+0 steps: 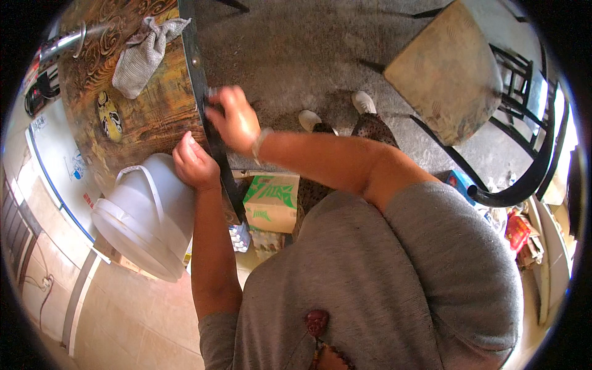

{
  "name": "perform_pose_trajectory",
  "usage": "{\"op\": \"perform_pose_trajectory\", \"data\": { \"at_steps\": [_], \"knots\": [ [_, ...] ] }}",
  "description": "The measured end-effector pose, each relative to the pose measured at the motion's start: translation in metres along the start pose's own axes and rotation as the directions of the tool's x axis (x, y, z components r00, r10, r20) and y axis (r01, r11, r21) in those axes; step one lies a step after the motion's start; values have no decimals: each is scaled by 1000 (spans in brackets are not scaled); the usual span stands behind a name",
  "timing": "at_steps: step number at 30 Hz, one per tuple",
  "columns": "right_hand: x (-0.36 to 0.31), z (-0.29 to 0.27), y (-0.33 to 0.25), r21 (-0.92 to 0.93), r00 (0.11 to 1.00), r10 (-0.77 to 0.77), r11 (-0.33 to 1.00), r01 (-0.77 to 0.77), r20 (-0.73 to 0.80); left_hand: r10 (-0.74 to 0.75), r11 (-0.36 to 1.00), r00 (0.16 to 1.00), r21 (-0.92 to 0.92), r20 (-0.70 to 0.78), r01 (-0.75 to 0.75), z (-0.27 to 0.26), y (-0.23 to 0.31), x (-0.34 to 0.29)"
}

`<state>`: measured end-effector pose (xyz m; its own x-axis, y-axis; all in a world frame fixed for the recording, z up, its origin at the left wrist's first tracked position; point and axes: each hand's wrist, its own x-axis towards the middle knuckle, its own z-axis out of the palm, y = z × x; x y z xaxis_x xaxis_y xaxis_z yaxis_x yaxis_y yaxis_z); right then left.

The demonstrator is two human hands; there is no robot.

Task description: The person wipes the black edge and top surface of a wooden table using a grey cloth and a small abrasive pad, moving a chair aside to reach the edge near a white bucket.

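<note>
My right hand (233, 118) is at the dark side edge (200, 80) of a wood-patterned table (166, 108). Its fingers are bent inward and slightly blurred; a small pale patch shows at the fingertips, too unclear to name. Closer to me, my left hand (196, 163) rests by the same edge with its fingers curled together. Whatever it may hold is hidden. Just left of that hand a white plastic bucket (176, 213) with a handle lies tilted. A crumpled grey-white cloth (139, 65) lies farther back on the tabletop.
A mask-like painted design (110, 117) decorates the tabletop. Below the table edge stands a brown and green carton (270, 203). At the right is a square-seat stool (450, 71) beside black chair frames (518, 86). Grey floor (277, 55) lies ahead, with my white shoes (364, 102) on it.
</note>
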<state>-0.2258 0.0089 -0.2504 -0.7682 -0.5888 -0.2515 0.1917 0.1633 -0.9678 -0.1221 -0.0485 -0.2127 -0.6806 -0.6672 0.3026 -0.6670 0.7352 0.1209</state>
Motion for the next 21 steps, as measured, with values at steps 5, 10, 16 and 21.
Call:
{"op": "perform_pose_trajectory", "data": {
  "at_steps": [5,10,16,21],
  "knots": [
    [-40,-2,13,63,991,-81,995,74,108,-4,1000,1000,1,0,4,-1,1,-1],
    [53,5,-14,-121,929,-284,957,262,-237,1,999,1000,32,20,-2,-1,-1,-2],
    [-42,-15,12,-3,921,-294,952,305,255,-20,1000,1000,0,9,20,-2,1,-2],
    [52,-7,-24,90,990,-17,995,30,-143,-9,1000,999,31,37,7,-4,3,-1]
  ]
}}
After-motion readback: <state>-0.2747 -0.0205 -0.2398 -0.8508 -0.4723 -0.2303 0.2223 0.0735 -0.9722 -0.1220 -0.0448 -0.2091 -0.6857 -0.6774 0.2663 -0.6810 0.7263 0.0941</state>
